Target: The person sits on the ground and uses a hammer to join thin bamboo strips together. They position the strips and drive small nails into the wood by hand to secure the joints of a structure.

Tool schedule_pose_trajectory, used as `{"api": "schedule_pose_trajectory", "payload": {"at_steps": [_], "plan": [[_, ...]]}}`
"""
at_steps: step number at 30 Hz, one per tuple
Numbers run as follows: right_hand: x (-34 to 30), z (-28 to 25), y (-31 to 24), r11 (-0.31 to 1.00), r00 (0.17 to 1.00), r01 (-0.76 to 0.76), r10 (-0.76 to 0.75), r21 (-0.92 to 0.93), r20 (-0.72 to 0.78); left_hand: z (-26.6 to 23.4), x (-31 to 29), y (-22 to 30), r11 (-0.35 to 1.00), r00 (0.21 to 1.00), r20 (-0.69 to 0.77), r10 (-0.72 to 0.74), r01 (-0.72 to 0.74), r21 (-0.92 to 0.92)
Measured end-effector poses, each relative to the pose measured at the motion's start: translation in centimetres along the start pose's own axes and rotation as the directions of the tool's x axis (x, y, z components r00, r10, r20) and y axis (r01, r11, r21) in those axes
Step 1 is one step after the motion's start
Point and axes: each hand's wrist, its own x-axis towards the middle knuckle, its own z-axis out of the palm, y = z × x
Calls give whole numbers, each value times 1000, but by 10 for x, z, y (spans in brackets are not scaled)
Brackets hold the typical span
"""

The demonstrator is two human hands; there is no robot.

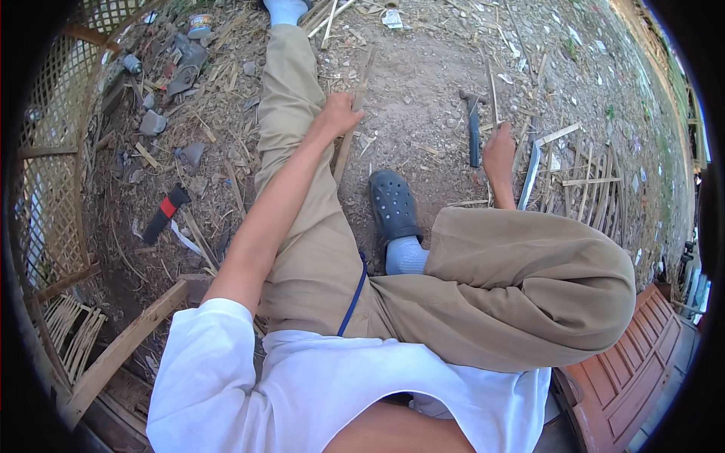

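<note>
My left hand is closed around a flat wooden slat, which slants beside my outstretched left leg. Over on the right, the fingers of my right hand are wrapped round the lower end of a thin wooden strip pointing away from me. Just left of that hand a hammer with a dark handle lies on the dirt. A long narrow piece with a pale, shiny face rests to its right; its kind is unclear.
Several thin slats lie at the right. A black-and-red object, stones and a small tub are at the left, near a lattice panel. A wooden beam and a reddish-brown panelled board flank me.
</note>
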Motion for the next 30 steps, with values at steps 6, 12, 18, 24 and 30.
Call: {"api": "schedule_pose_trajectory", "payload": {"at_steps": [6,12,18,24,30], "plan": [[-42,40,-42,982,985,11,-43,186,167,42,3,14,992,987,115,109,-101,-69],[-69,92,-73,955,963,104,-166,276,213,60,-9,6,995,977,193,91,-95,10],[-73,90,-93,952,963,89,-157,294,219,50,-11,1,1000,969,246,1,-7,26],[-72,89,-90,938,972,1,-82,347,218,36,-3,9,971,868,452,-206,125,204],[-72,79,-96,940,964,-103,14,325,266,5,12,26,985,954,246,-174,168,47]]}}
